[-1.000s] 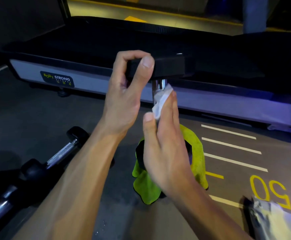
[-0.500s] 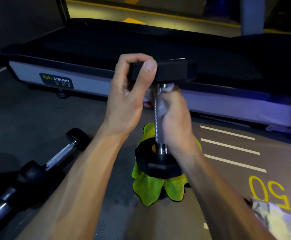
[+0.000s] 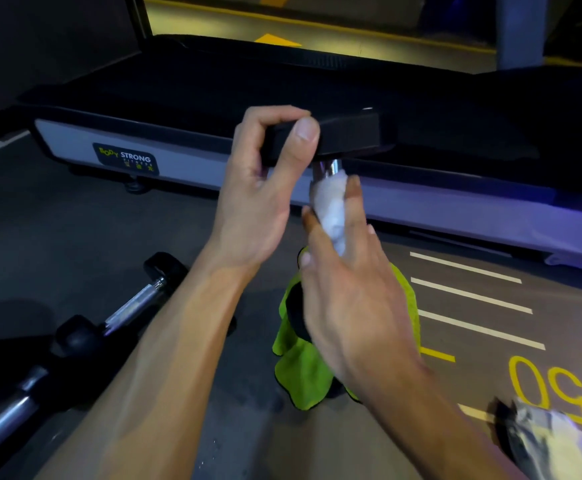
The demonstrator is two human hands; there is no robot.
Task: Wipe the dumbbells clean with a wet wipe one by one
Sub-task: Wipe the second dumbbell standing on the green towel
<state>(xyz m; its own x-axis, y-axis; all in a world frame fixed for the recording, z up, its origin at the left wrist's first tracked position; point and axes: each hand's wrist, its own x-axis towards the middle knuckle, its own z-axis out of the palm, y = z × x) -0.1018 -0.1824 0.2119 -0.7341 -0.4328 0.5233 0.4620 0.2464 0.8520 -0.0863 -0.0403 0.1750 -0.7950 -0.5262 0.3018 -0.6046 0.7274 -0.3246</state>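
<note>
A black dumbbell [image 3: 348,136] stands upright on a green cloth [image 3: 303,372] on the floor. My left hand [image 3: 258,195] grips its top head between thumb and fingers. My right hand [image 3: 351,289] holds a white wet wipe [image 3: 331,209] wrapped round the chrome handle just under the top head. The lower head is mostly hidden behind my right hand. Two more dumbbells lie on the floor at the left, one [image 3: 126,306] near my left forearm, another [image 3: 2,420] at the bottom left corner.
A treadmill [image 3: 144,147] with a grey side rail runs across the back. White and yellow floor markings [image 3: 473,299] lie to the right. A wipe packet [image 3: 552,441] sits at the bottom right corner.
My right hand, gripping the handle lower half a second ago, has slid the wipe up to just under the top head. My left hand keeps its hold.
</note>
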